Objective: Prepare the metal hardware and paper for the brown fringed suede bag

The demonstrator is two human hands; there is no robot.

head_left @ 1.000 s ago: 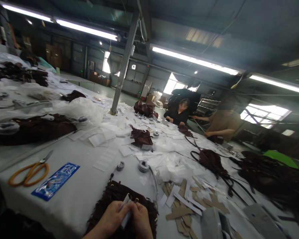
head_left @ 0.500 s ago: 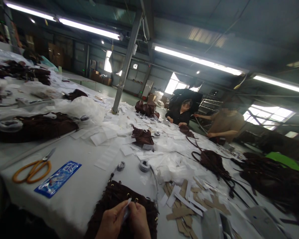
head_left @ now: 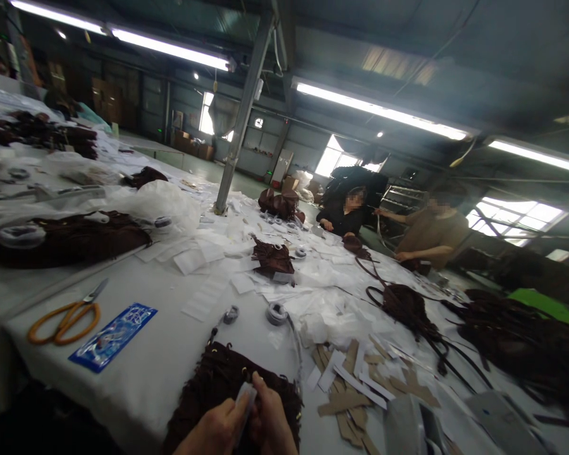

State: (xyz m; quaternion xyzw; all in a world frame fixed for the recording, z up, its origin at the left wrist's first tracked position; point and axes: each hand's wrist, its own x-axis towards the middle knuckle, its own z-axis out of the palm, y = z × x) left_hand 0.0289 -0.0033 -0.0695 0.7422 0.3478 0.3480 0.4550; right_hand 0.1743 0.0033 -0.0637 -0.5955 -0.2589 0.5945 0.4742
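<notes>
At the far left of the tabletop (head_left: 171, 354) lie orange-handled scissors (head_left: 64, 319), blades pointing away from the viewer. Just beside them, to the right, lies a flat blue packet (head_left: 112, 337). Behind both, a long brown fringed bag (head_left: 66, 237) rests along the left edge, with crumpled white plastic (head_left: 164, 202) past its right end.

At the bottom centre, a dark brown fringed bag (head_left: 218, 385) lies flat on the tabletop directly in front of the person. The left hand (head_left: 215, 430) enters from the lower edge, knuckles up, with its fingers closed in a pinch on a small white strip (head_left: 244, 404). The right hand (head_left: 272, 420) sits touching the left, its thumb raised and its fingers closed on the same strip from the other side. Both hands rest over the near part of the bag.

Beyond the bag lie a small metal fitting (head_left: 230, 314) and a tape roll (head_left: 277, 313), near each other. To the right is a scatter of cardboard and white paper strips (head_left: 355, 385). Farther back, a smaller brown fringed piece (head_left: 272, 259) sits among white paper scraps.

On the right, another brown bag with long straps (head_left: 403, 306) lies on the tabletop, and a dark heap of fringed material (head_left: 526, 341) fills the right edge. Two other people (head_left: 431, 230) work at the far side, hands on their own items.
</notes>
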